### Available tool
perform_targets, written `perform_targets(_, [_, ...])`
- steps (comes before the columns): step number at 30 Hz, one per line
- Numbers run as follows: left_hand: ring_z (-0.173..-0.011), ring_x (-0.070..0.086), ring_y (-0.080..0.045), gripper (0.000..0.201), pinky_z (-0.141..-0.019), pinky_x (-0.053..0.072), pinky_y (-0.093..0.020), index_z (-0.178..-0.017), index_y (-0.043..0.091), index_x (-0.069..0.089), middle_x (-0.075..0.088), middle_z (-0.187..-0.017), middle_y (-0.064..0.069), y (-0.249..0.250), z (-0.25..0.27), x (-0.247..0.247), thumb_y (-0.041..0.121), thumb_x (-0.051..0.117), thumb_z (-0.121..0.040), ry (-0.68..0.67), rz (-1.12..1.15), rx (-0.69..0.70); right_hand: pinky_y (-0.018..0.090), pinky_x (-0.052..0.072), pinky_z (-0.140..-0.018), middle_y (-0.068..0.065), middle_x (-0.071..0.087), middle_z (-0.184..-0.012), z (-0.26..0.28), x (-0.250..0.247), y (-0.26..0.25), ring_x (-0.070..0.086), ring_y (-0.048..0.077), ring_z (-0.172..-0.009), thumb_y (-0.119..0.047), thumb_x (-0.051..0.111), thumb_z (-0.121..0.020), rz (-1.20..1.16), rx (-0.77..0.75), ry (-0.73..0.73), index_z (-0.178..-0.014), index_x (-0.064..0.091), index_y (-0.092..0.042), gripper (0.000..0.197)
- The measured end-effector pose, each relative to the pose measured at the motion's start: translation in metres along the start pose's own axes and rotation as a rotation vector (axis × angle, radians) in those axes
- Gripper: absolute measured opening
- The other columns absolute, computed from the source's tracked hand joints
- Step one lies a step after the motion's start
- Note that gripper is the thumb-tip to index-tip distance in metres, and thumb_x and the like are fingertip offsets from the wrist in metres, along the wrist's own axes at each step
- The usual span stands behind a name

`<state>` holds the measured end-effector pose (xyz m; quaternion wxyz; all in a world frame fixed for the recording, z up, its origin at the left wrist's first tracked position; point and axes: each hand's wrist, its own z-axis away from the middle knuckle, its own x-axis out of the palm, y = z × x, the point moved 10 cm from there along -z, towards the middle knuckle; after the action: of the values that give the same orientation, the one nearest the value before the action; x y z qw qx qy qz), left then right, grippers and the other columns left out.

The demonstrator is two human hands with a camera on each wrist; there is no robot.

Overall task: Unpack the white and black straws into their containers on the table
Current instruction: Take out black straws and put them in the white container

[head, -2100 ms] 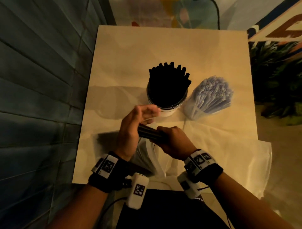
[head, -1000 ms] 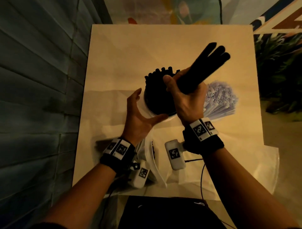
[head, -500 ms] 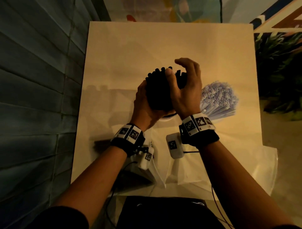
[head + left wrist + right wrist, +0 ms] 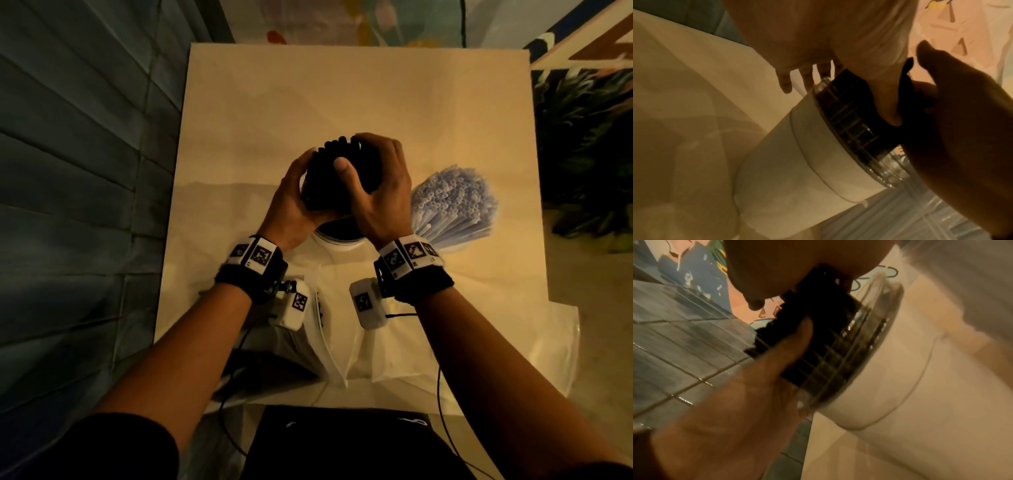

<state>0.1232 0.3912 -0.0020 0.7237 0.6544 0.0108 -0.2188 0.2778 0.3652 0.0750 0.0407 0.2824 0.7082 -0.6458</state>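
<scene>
A thick bundle of black straws (image 4: 327, 178) stands upright in a white container (image 4: 337, 238) with a clear rim at the table's middle. My left hand (image 4: 294, 202) cups the bundle from the left. My right hand (image 4: 380, 195) wraps it from the right, thumb across the front. In the left wrist view my left hand (image 4: 838, 40) curls onto the black straws (image 4: 851, 113) above the container (image 4: 807, 162). The right wrist view shows the straws (image 4: 818, 321) between both hands, blurred. White straws (image 4: 452, 202) fan out of a clear container just to the right.
Crumpled clear plastic bags lie at the table's near edge, one (image 4: 320, 342) under my left wrist and one (image 4: 496, 342) hanging off the right corner. A tiled wall (image 4: 85, 205) borders the table (image 4: 342, 96) on the left. Plants (image 4: 589, 154) stand to the right.
My right hand lifted a handful of black straws from the bag and set them into the white container. Both hands have since closed in round the bundle.
</scene>
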Motion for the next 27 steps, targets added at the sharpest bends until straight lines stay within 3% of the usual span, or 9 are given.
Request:
perform_targets(3, [-0.134,0.045,-0.015,0.096,-0.095,0.048,-0.011,-0.148,0.013,0.036,0.044,-0.149,-0.003,-0.010,0.004,0.004,0.008,0.090,-0.068,-0.052,0.059,-0.073,0.021,0.048,-0.091,0.006,0.057,-0.120,0.000,-0.011,-0.008,0.058,0.013,-0.108,-0.043,0.062,-0.092,0.015,-0.037,0.019,-0.123,0.058,-0.009,0.046])
perform_targets(5, [-0.138,0.041,-0.012,0.102,-0.096,0.035,0.000,-0.150,0.019,0.035,0.043,-0.151,0.001,-0.017,0.009,0.003,0.019,0.093,-0.066,-0.065,-0.002,-0.106,0.023,0.045,-0.097,0.010,0.057,-0.122,0.004,-0.022,-0.029,0.055,0.017,-0.116,-0.044,0.060,-0.093,0.039,-0.126,0.032,-0.122,0.059,-0.006,0.048])
perform_targets(7, [-0.141,0.036,-0.007,0.107,-0.101,0.028,-0.005,-0.152,0.024,0.032,0.040,-0.154,0.006,-0.023,0.020,-0.007,0.038,0.092,-0.064,-0.061,-0.049,-0.128,0.029,0.045,-0.098,0.015,0.058,-0.120,0.012,-0.038,-0.057,0.055,0.024,-0.116,-0.039,0.059,-0.094,0.049,-0.239,0.051,-0.118,0.061,0.000,0.045])
perform_targets(9, [-0.140,0.035,-0.002,0.104,-0.102,0.028,-0.004,-0.153,0.025,0.030,0.038,-0.155,0.010,-0.033,0.036,-0.022,0.048,0.086,-0.068,-0.058,-0.053,-0.140,0.027,0.047,-0.086,0.017,0.062,-0.105,0.026,-0.053,-0.082,0.060,0.025,-0.099,-0.028,0.060,-0.096,0.005,-0.326,0.037,-0.105,0.064,0.005,0.034])
perform_targets(14, [-0.134,0.042,-0.004,0.080,-0.107,0.035,-0.013,-0.147,0.023,0.042,0.043,-0.150,0.008,-0.067,0.108,-0.069,0.051,0.074,-0.080,-0.045,-0.155,-0.163,0.019,0.042,-0.062,-0.001,0.059,-0.076,0.094,-0.012,-0.051,0.051,0.010,-0.064,-0.018,0.059,-0.097,0.073,-0.235,-0.522,-0.087,0.065,-0.009,0.015])
perform_targets(17, [-0.145,0.025,-0.012,0.098,-0.120,0.021,-0.035,-0.149,0.028,0.039,0.035,-0.155,0.006,-0.106,0.157,-0.087,0.077,0.064,-0.067,-0.101,-0.481,-0.240,0.025,0.046,-0.067,-0.008,0.061,-0.087,0.156,0.022,0.021,0.056,0.007,-0.073,-0.023,0.055,-0.099,0.274,-0.083,-0.861,-0.094,0.066,-0.021,0.013])
perform_targets(20, [-0.153,0.000,-0.016,0.126,-0.124,0.004,-0.047,-0.157,0.028,0.020,0.011,-0.166,0.007,-0.149,0.197,-0.084,0.089,0.055,-0.053,-0.279,-0.746,-0.301,0.035,0.050,-0.085,-0.003,0.063,-0.107,0.199,0.043,0.067,0.058,0.016,-0.097,-0.023,0.051,-0.099,0.419,-0.016,-0.988,-0.111,0.067,-0.021,0.020])
perform_targets(25, [-0.152,-0.014,-0.018,0.135,-0.123,0.000,-0.053,-0.159,0.025,-0.001,-0.011,-0.165,0.009,-0.188,0.217,-0.078,0.072,0.078,-0.061,-0.351,-0.910,-0.298,0.042,0.045,-0.102,0.009,0.055,-0.135,0.229,0.098,0.074,0.050,0.030,-0.121,-0.022,0.067,-0.089,0.551,-0.269,-1.112,-0.127,0.062,-0.013,0.040])
perform_targets(27, [-0.152,-0.015,-0.018,0.135,-0.123,0.000,-0.053,-0.159,0.025,-0.003,-0.015,-0.164,0.010,-0.190,0.213,-0.075,0.069,0.080,-0.062,-0.347,-0.918,-0.294,0.040,0.030,-0.115,0.011,0.050,-0.143,0.232,0.120,0.072,0.043,0.031,-0.134,-0.025,0.071,-0.086,0.583,-0.308,-1.131,-0.136,0.056,-0.010,0.055])
